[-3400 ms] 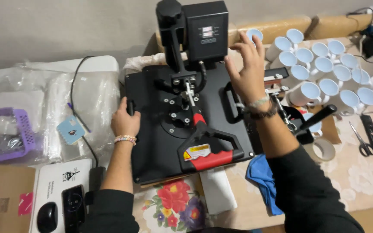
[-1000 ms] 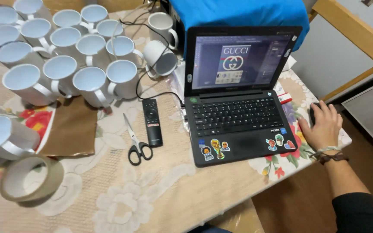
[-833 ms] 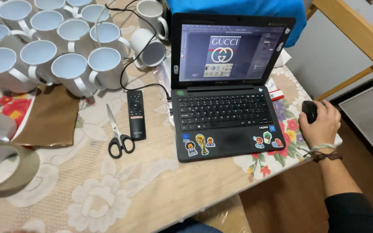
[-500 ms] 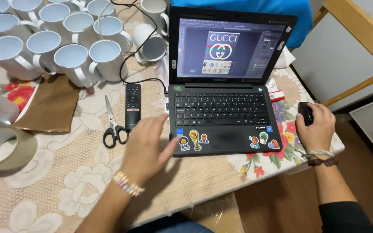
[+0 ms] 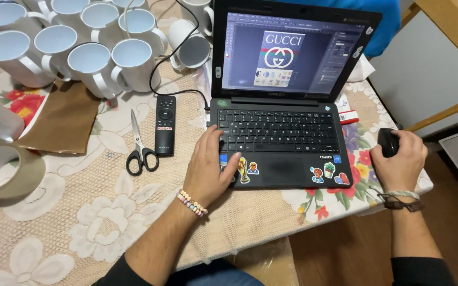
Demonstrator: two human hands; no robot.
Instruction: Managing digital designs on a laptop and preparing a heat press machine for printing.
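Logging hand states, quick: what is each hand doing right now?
Left hand: open, empty, fingers resting on the lower left corner of the laptop keyboard.
Right hand: curled over the black mouse on the table edge.

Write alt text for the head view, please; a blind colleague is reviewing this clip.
A person's left hand rests on a black laptop, while the right hand grips a black mouse. White mugs, scissors, a remote and a tape roll lie left of it.

Home mug-printing workshop: blank mugs (image 5: 133,63), laptop (image 5: 282,106), floral tablecloth (image 5: 80,222).
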